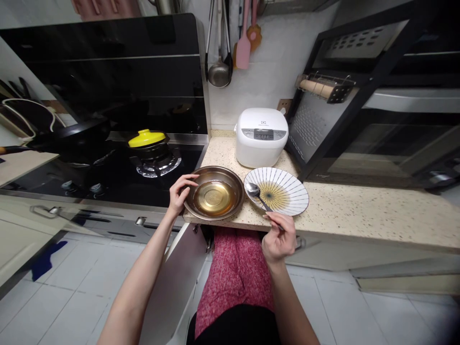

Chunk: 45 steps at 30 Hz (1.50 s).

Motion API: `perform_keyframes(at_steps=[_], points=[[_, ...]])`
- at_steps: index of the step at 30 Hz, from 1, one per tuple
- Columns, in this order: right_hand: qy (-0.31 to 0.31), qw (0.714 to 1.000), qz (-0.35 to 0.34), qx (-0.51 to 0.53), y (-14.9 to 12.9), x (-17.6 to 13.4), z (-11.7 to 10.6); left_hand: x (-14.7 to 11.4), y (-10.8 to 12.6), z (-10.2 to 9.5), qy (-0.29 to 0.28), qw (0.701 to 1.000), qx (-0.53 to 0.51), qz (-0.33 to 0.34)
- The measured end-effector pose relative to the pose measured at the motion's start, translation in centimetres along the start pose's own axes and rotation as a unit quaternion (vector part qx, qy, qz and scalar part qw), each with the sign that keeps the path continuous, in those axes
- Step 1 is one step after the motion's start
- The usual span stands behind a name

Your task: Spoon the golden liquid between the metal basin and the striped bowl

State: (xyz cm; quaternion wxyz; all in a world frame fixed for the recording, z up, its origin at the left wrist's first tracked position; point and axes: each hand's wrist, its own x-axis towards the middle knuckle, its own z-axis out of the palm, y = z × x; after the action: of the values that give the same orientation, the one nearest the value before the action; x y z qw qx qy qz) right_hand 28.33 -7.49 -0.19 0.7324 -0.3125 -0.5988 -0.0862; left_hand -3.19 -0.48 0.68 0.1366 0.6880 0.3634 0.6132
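Observation:
My right hand (280,237) grips a spoon (253,189) by its dark handle. The spoon's bowl is over the left side of a white plate (301,192) with dark radiating lines, where a yellowish liquid (275,195) lies in the middle. I cannot tell whether the spoon touches the plate. To its left, my left hand (179,191) is at the left rim of a wide metal basin (237,189), with fingers curled over the edge. Amber-tinted liquid (214,198) fills the basin's bottom. Both dishes stand close together near the counter's front edge.
A white rice cooker (262,136) stands behind the plate. On the stove at left is a pot with a yellow lid (146,138), with a black wok (77,136) beyond it. Below the basin, a cabinet door (179,282) hangs open. An oven (388,139) is at right.

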Motion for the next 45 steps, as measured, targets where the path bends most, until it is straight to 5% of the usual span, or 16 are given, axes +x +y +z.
perform_keyframes(at_steps=[9, 17, 45], points=[[-0.01, 0.986, 0.128, 0.103, -1.6, -1.3, 1.4, -0.1, 0.0, 0.0, 0.002, 1.0, 0.001, -0.001], [-0.078, 0.979, 0.15, 0.115, -2.5, -2.3, 2.9, -0.1, 0.0, -0.1, -0.001, 1.0, -0.003, 0.004], [-0.102, 0.97, 0.192, 0.105, -2.6, -3.3, 4.8, 0.0, 0.0, 0.0, 0.0, 1.0, 0.0, 0.007]])
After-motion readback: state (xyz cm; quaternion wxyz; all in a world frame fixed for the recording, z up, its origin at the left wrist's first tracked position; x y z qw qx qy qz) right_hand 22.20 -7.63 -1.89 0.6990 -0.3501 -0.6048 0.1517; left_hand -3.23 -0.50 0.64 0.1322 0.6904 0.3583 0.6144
